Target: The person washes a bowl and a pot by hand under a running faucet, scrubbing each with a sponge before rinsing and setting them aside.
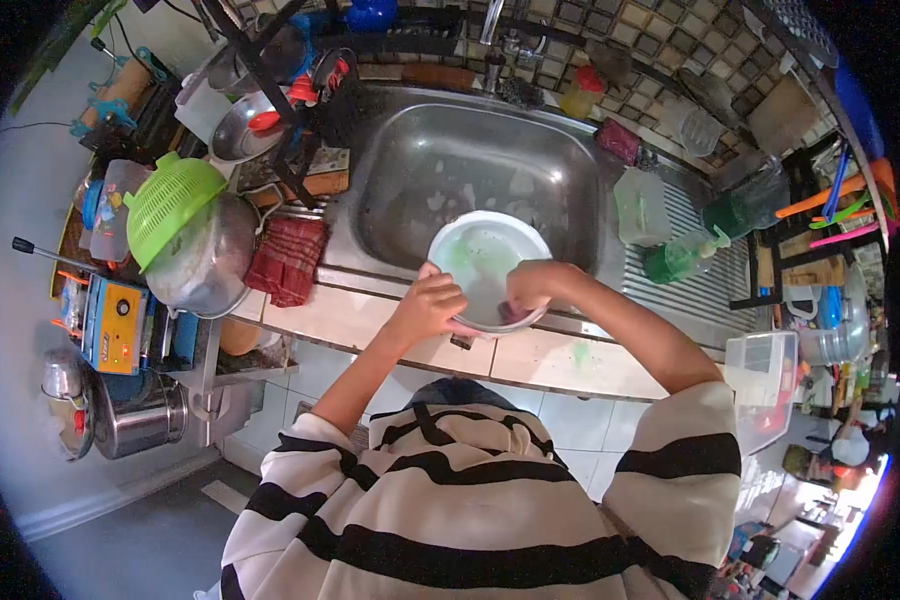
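Observation:
A white bowl [485, 245] with greenish liquid or residue inside is held at the front edge of the steel sink [440, 130]. My left hand [433, 302] grips the bowl's left rim, its fingers wrapped round it. Inside the bowl, near the right rim, my right hand [535, 287] is closed on a small dark reddish thing [511, 311], partly hidden by the fingers. Wet patches show on the sink's bottom behind the bowl.
A red cloth [286, 262] and a large pot [205, 255] under a green colander [175, 205] stand to the left. Green soap bottles [678, 257] and a clear container [640, 207] are on the ribbed drainboard [685, 290] at right. The faucet [493, 25] rises behind the sink.

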{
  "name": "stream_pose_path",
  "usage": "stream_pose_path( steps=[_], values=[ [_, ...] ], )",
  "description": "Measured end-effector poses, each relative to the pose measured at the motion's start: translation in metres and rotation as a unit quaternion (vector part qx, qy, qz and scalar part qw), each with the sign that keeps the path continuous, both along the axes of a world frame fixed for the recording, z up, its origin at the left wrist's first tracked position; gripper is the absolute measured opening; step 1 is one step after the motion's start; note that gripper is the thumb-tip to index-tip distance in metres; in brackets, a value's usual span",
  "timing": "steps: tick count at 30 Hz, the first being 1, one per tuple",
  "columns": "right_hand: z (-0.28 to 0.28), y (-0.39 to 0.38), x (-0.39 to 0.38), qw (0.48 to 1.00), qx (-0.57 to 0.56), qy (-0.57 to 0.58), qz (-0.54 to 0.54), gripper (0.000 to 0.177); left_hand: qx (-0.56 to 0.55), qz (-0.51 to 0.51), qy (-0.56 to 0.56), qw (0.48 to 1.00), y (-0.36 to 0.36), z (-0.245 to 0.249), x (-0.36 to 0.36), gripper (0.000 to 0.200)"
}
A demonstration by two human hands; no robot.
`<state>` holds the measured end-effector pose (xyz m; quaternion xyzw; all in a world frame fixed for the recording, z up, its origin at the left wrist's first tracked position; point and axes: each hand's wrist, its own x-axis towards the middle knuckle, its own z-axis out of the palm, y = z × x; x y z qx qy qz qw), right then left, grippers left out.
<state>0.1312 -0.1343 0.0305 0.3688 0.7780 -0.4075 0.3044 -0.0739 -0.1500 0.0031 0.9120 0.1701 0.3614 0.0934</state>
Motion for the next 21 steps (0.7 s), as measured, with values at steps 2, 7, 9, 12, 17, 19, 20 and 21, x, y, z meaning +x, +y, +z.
stream_pose_path(
  steps=[2, 7, 9, 12, 17, 19, 20, 21],
  values=[
    [0.012, -0.004, -0.003, 0.96, 0.222, -0.17, -0.035, 0.01, 0.002, -0.007, 0.008, 1.0, -0.006, 0.001, 0.005, 0.041],
    [-0.026, 0.01, -0.002, 0.789, 0.596, 0.086, 0.118, 0.02, -0.003, -0.001, -0.007, 1.0, -0.011, 0.001, 0.007, 0.041],
    [-0.031, 0.011, -0.015, 0.794, 0.589, 0.137, 0.063, 0.02, -0.006, 0.015, -0.009, 1.0, -0.011, -0.002, 0.009, 0.042],
    [-0.05, 0.013, -0.033, 0.798, 0.547, 0.245, -0.066, 0.012, 0.001, 0.017, -0.017, 1.0, -0.008, 0.0, 0.011, 0.043],
    [-0.052, 0.008, -0.033, 0.894, 0.293, 0.319, -0.116, 0.022, -0.011, 0.011, -0.06, 0.998, -0.005, -0.004, 0.014, 0.044],
    [-0.04, 0.005, -0.023, 0.903, 0.257, 0.336, -0.077, 0.023, -0.014, 0.01, -0.044, 0.999, -0.003, -0.003, 0.013, 0.044],
    [-0.024, 0.0, -0.016, 0.94, 0.194, 0.272, -0.071, 0.026, -0.014, 0.007, -0.044, 0.999, -0.002, -0.002, 0.013, 0.044],
    [-0.01, -0.004, -0.01, 0.968, 0.13, 0.204, -0.065, 0.029, -0.006, 0.014, -0.03, 0.999, 0.0, -0.001, 0.013, 0.043]
  ],
)
